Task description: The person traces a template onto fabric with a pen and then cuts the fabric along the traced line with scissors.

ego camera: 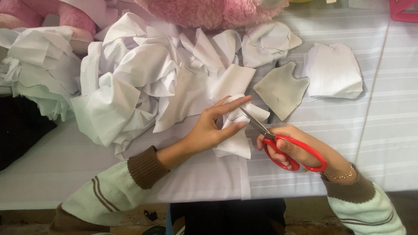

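Head view: left hand [212, 126] pinches white fabric piece [237, 126]; right hand [296, 150] grips red scissors [287, 146].

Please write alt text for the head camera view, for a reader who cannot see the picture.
A person's right hand cuts a piece of white fabric with red-handled scissors while the left hand holds the fabric steady on a striped table. A heap of white cloth, a grey template piece and a stack of cut pieces lie behind.

Folded white cloth piece [237, 130] between blades of red-handled scissors [283, 146]
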